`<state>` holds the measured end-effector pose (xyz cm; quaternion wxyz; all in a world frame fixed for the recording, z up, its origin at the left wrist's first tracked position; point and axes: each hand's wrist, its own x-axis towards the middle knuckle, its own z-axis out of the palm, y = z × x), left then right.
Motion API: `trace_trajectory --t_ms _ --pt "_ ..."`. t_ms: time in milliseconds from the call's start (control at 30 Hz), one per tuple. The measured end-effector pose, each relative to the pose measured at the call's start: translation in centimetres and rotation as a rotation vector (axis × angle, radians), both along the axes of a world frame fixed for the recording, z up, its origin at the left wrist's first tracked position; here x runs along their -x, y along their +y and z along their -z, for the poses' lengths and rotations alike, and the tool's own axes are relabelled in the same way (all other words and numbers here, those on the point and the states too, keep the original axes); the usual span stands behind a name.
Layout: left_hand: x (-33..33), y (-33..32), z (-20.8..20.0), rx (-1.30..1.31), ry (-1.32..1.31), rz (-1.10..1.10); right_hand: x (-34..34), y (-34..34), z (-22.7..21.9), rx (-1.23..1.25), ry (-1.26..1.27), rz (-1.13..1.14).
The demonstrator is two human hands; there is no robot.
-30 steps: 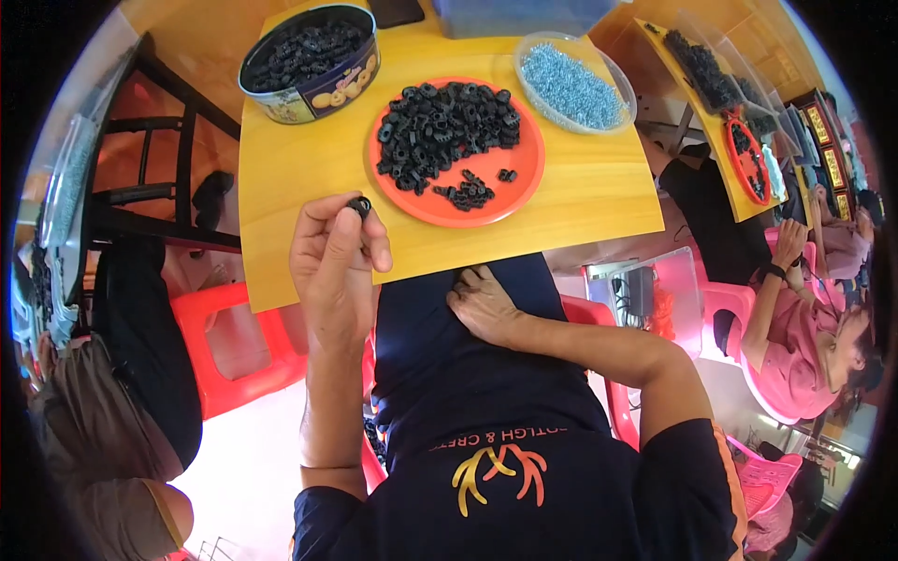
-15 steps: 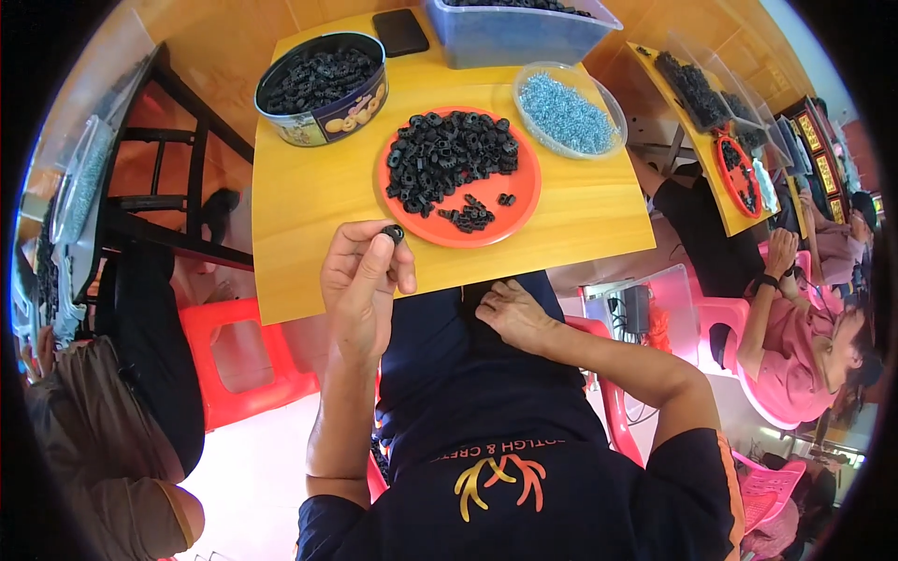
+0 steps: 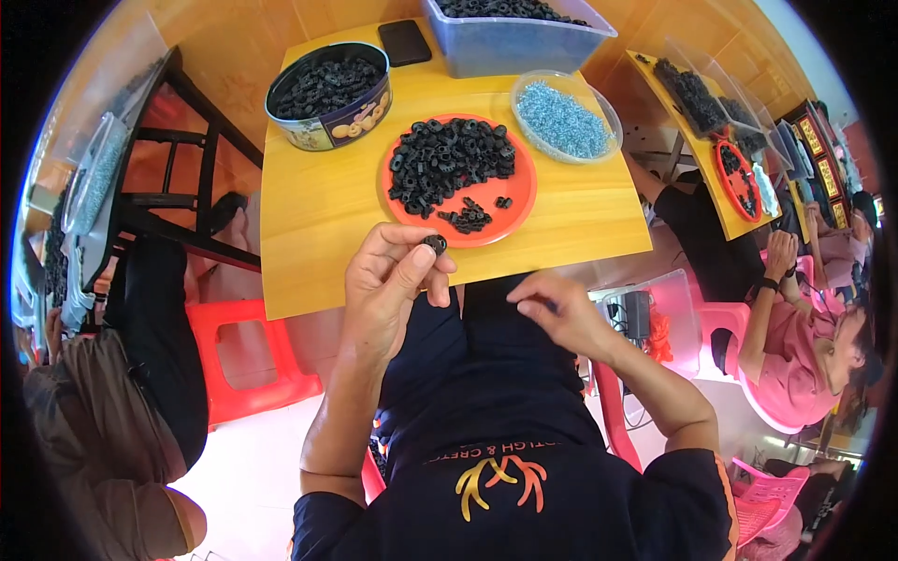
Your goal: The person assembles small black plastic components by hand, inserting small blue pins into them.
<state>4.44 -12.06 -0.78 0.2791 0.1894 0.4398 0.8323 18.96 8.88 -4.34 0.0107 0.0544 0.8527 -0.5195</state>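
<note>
My left hand [image 3: 391,285] pinches a small black ring-shaped plastic part [image 3: 436,244] between thumb and fingertips, just in front of the orange-red plate's near edge. The plate [image 3: 513,213] holds a heap of similar black ring parts [image 3: 449,164]. Nearer its front lie a small cluster of smaller black pieces [image 3: 468,217] and a couple of loose ones [image 3: 503,202]. My right hand [image 3: 569,316] hovers above my lap, off the table's front edge. Its fingers are loosely bent and apart, with nothing visible in them.
On the yellow table [image 3: 318,252] stand a round tin [image 3: 329,126] of black parts, a clear bowl [image 3: 563,120] of small silvery-blue pieces, a blue-tinted bin [image 3: 519,47] and a dark phone [image 3: 404,43]. A red stool [image 3: 248,360] is at left. Other people sit on both sides.
My left hand has moved right with the black part, toward the plate's near edge. My right hand has lifted from my lap and shifted right, its fingers loosening.
</note>
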Motion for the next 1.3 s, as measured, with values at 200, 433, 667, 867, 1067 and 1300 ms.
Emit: trace_trajectory --t_ms 200,433,667,867,1067,1300 --pt "-1.2 1.4 -0.1 -0.061 -0.023 0.071 1.8 -0.7 -5.0 0.742 0.219 0.23" --pt "-3.8 3.4 -0.5 -0.122 -0.075 0.069 3.8 -1.7 -4.7 1.208 0.273 0.09" --pt "-4.5 4.2 -0.9 -0.184 -0.069 0.098 3.2 -2.2 -5.1 1.118 0.353 0.145" --pt "-4.9 4.7 -1.3 -0.188 -0.054 0.101 2.4 -2.2 -6.2 0.489 0.623 0.187" --pt "-5.3 4.9 -1.4 -0.196 -0.059 0.097 1.8 -1.7 -7.1 -0.148 0.874 0.133" --pt "-6.1 5.5 -1.9 -0.136 -0.045 -0.031 1.3 -2.1 -7.5 -0.204 0.861 0.133"
